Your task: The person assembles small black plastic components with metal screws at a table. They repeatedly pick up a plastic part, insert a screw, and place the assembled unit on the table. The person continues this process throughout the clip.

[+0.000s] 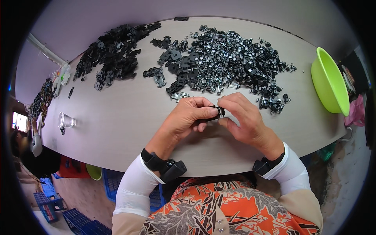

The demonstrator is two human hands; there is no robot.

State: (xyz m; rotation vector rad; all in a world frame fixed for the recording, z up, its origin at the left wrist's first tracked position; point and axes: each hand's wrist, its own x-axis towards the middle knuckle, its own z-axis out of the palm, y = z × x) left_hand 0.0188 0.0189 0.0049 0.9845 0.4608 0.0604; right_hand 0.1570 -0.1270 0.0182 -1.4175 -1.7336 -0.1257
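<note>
Above the near part of the table, my left hand [191, 114] pinches a small black toy car chassis [217, 112] between thumb and fingers. My right hand [244, 119] closes its thumb and fingertips on the right end of the same piece; whether a wheel axle sits between them is hidden. Just beyond my hands spreads a big heap of wheel axles [231, 58], metal rods with black wheels. Several loose black chassis [184, 64] lie along its left side. One chassis with shiny metal [180, 96] rests right by my left hand.
A larger pile of black chassis [113, 55] lies at the far left. Nearer stands a clear plastic cup [67, 120]. A lime-green basin [329, 80] tilts at the right edge, beside a pink bag [355, 111]. Another person's sleeve [37, 145] shows at left, with blue crates [84, 223] below.
</note>
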